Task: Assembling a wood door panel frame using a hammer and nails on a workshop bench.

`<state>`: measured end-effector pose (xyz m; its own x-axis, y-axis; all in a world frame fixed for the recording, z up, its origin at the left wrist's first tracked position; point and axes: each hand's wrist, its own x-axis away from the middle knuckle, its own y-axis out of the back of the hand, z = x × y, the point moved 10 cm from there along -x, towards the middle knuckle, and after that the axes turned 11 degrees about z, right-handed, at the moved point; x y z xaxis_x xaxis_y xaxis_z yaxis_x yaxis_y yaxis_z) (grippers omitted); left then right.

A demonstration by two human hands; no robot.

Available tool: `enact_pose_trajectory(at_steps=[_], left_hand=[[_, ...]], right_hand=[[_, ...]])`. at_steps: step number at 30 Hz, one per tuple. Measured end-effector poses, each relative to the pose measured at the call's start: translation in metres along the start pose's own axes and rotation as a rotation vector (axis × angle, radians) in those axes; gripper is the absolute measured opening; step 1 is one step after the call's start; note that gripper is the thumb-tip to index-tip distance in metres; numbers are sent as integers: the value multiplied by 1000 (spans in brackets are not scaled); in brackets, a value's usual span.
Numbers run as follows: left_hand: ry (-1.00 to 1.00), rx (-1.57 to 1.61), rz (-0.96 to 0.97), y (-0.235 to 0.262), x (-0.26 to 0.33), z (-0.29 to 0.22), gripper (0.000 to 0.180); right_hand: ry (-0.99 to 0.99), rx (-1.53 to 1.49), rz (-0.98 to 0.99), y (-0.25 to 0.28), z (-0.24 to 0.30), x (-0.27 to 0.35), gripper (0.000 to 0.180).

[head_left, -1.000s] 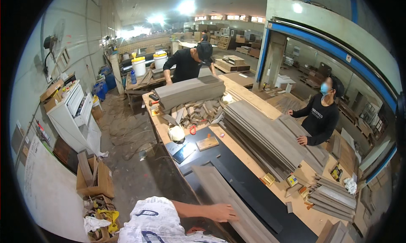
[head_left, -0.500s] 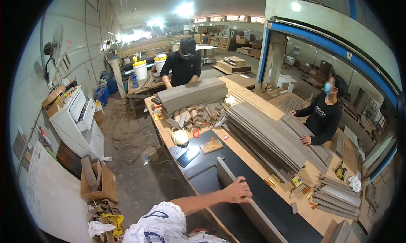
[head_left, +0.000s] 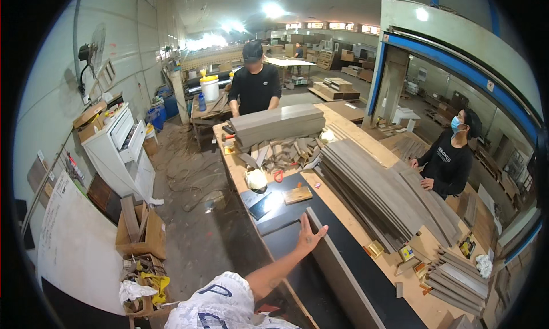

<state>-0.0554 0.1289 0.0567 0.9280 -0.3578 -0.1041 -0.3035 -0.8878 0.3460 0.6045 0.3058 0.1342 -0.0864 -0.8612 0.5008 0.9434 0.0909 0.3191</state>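
Standing on its long edge, a long grey-brown board (head_left: 337,272) ran along the near part of the surface (head_left: 420,277), beside the bare stretch of a dark sheet (head_left: 377,283); the worker's left hand (head_left: 310,238) met it close to its far end, fingers spread up along its side, thumb reaching over the upper edge; whether that grip was clenched or merely steadying, I could not tell; the right hand was out of my sight. To my eye the handling of this board looked partway through; it was up on edge, neither lying flat nor clear of the hand.

Beyond its tip, a flat shiny device (head_left: 261,207) and a small wooden block (head_left: 298,195) lay on the sheet; a heap of offcuts (head_left: 289,151) sat loose and unsorted past them; to the right, a stack of panels (head_left: 369,191) lay in layers, well apart from that hand. Farther out, a co-worker in black (head_left: 255,94) stood behind piled long boards (head_left: 279,123); a masked co-worker (head_left: 449,160) stood at the panels' right side.
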Motion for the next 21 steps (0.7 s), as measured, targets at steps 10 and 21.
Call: enact_pose_trajectory(at_steps=[10,21], left_hand=[[25,248,-28,22,-23,39,77],[-140,189,-91,30,-34,0,63]], right_hand=[[344,154,-84,-41,119,56,47],[528,420,457,-284,189,47,21]])
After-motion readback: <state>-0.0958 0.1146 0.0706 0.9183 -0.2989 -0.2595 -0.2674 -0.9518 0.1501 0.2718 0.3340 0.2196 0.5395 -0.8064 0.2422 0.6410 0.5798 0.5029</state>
